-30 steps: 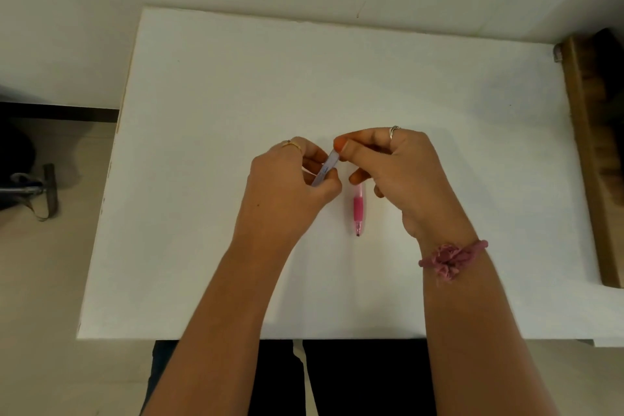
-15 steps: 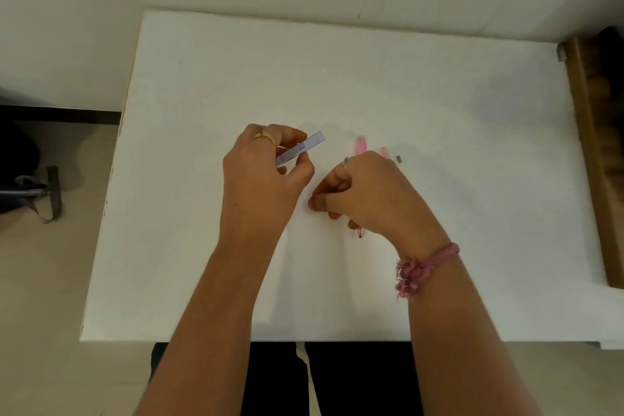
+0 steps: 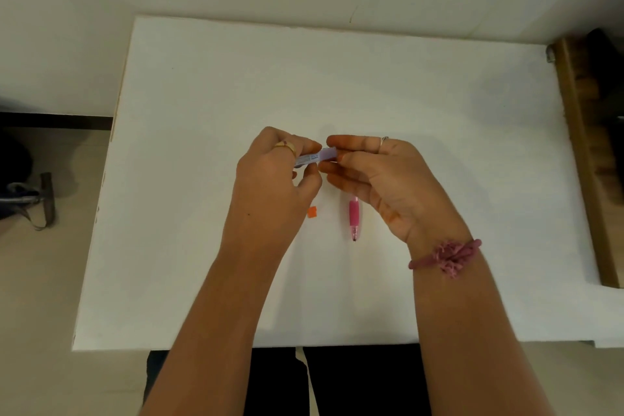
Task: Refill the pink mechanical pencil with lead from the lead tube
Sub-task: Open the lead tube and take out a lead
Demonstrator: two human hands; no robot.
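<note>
My left hand (image 3: 273, 176) grips the lead tube (image 3: 315, 157), a slim pale purple tube with a printed label, held almost level above the white table (image 3: 202, 246). The thumb and fingers of my right hand (image 3: 381, 176) pinch the tube's right end. The pink mechanical pencil (image 3: 354, 218) lies on the table below my right hand, tip pointing toward me; its upper part is hidden by the fingers. A small orange cap (image 3: 312, 212) lies on the table between my hands.
A wooden piece of furniture (image 3: 587, 159) runs along the table's right edge. A dark bag with straps (image 3: 27, 199) lies on the floor at the left. The wall is just behind the table.
My right hand dipped to the table beside the pencil, then rose back to the tube's right end. The orange cap now lies on the table. The tube has turned more level.
</note>
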